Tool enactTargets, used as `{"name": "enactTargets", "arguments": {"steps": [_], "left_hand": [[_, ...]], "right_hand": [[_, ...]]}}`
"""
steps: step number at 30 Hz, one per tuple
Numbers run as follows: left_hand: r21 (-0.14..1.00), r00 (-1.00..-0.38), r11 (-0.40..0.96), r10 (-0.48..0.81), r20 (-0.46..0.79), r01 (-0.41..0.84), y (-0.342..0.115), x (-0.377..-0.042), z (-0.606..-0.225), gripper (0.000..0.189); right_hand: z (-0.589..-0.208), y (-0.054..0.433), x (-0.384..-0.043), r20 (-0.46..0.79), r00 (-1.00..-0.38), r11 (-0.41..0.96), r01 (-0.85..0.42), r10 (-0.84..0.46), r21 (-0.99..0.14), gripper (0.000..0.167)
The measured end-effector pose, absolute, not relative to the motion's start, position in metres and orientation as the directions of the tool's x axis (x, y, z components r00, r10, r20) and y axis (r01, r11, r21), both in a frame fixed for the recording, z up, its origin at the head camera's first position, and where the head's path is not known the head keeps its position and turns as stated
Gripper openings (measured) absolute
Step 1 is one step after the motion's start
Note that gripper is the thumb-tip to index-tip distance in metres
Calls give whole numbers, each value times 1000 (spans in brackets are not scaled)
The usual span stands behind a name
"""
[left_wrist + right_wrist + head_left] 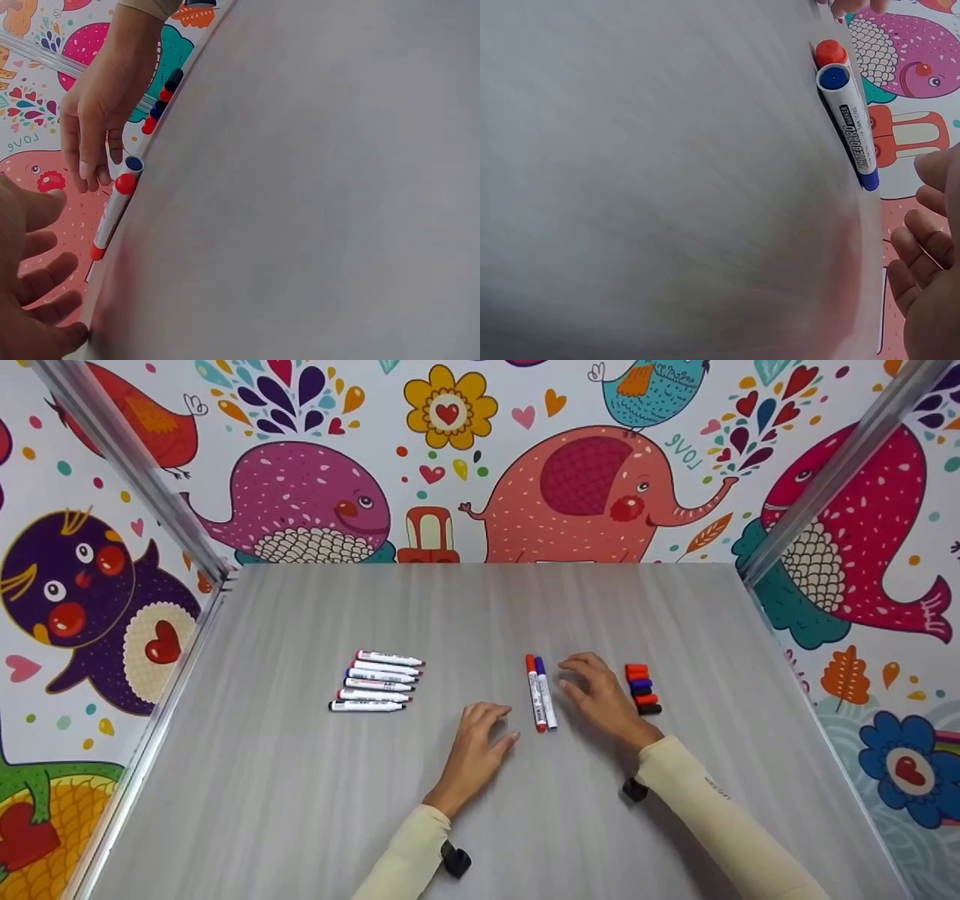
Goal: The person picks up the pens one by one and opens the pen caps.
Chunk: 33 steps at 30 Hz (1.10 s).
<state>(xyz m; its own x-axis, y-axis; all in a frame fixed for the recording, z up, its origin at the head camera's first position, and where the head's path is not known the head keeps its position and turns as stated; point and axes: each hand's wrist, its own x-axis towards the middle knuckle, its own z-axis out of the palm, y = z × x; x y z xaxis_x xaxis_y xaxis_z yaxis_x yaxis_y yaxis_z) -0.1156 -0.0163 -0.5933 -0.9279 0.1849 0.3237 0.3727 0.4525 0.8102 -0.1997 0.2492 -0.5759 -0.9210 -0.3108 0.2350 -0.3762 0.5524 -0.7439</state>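
Two capped whiteboard markers lie side by side on the table between my hands: a red marker and a blue marker. My left hand is to their left, its fingers loosely bent and apart from both. On the other side, close to the blue marker, my right hand hovers with nothing in its fingers. In the right wrist view the blue marker shows its printed barrel, with the red marker's end behind it. The left wrist view shows the red marker in front.
A column of several uncapped white markers lies at the left, tips pointing right. Several loose caps, red, blue and black, are lined up right of my right hand. The grey table meets patterned walls at the back and sides.
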Motion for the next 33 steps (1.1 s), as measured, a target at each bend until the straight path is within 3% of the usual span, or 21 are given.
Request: {"name": "enactTargets", "arguments": {"steps": [9, 22, 28, 33], "left_hand": [[818, -943, 471, 209, 260, 330, -2, -117, -593, 43], [791, -947, 523, 227, 229, 317, 5, -121, -594, 49], [755, -933, 548, 238, 271, 360, 12, -122, -598, 50], [738, -929, 565, 232, 288, 370, 15, -122, -600, 52]], "right_hand": [[-580, 247, -205, 161, -935, 594, -328, -317, -735, 36], [-588, 234, -220, 193, -912, 585, -384, -362, -715, 43], [-590, 234, -222, 177, -915, 599, -374, -362, -708, 47], [-593, 230, -227, 232, -890, 612, -441, -393, -657, 48]]}}
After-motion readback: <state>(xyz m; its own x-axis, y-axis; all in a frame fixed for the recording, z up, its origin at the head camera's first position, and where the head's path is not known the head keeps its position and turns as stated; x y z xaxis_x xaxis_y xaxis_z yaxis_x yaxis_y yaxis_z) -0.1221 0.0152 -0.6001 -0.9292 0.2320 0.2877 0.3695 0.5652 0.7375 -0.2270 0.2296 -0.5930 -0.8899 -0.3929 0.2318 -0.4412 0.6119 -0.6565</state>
